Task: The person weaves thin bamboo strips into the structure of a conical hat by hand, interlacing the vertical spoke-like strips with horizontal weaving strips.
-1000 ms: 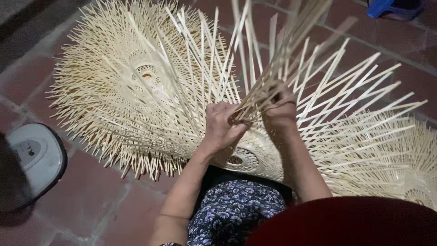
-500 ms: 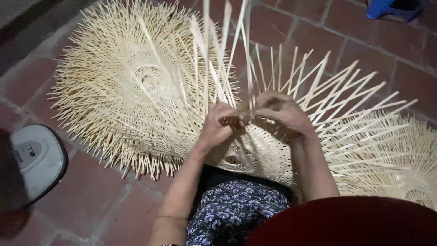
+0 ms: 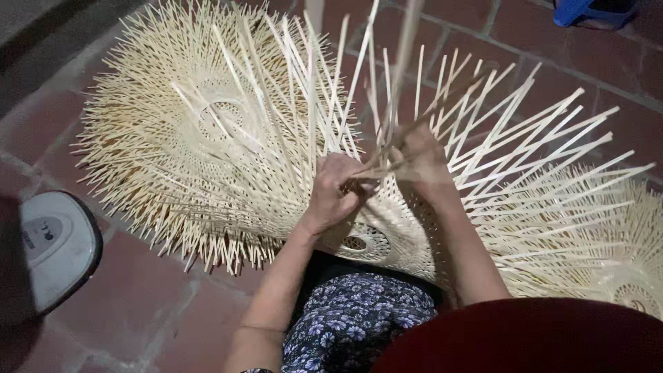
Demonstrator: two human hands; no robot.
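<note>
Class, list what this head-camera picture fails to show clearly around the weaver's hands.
- Right hand: fingertips hidden behind the bamboo strips, head view.
- Upper strip ends: blurred by motion, cut off at top edge.
- Blue object: cut off at the top edge.
- Left hand: palm faces away.

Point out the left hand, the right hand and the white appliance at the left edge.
left hand (image 3: 336, 193): head view, back of the hand, among bamboo strips.
right hand (image 3: 423, 160): head view, knuckles, gripping strips.
white appliance (image 3: 55, 249): head view, its top surface.
</note>
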